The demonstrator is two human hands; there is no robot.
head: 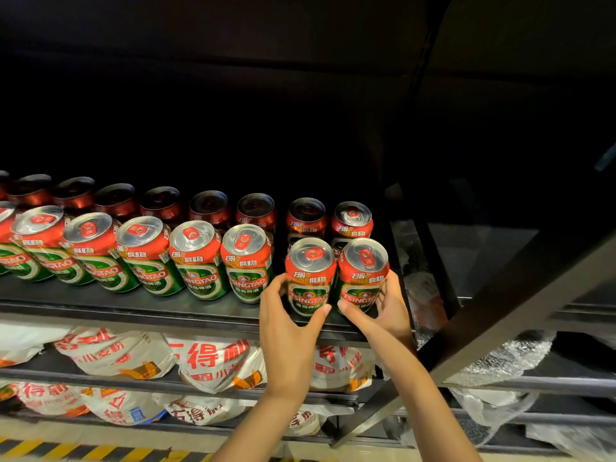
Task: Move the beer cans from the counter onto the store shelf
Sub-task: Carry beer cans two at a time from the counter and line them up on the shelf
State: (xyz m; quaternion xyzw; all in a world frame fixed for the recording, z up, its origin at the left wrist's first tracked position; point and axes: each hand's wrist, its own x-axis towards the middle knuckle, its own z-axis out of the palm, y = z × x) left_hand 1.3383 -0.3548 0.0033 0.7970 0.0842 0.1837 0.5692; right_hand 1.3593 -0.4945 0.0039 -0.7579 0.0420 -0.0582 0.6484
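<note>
Two red-and-green Tsingtao beer cans stand side by side at the right end of the dark shelf (133, 310). My left hand (286, 325) is wrapped around the lower part of the left can (310, 276). My right hand (388, 306) grips the right can (363, 273) from its right side and below. Both cans are upright near the shelf's front edge. A front row of several matching cans (196, 260) runs to the left, with a back row (210, 206) behind it in shadow.
A black upright post and a slanted bar (520, 305) frame the shelf's right end. The lower shelves hold white flour bags (213, 360) with red print. Plastic-wrapped goods (500, 358) lie at the right. Yellow-black floor tape (66, 451) shows at the bottom left.
</note>
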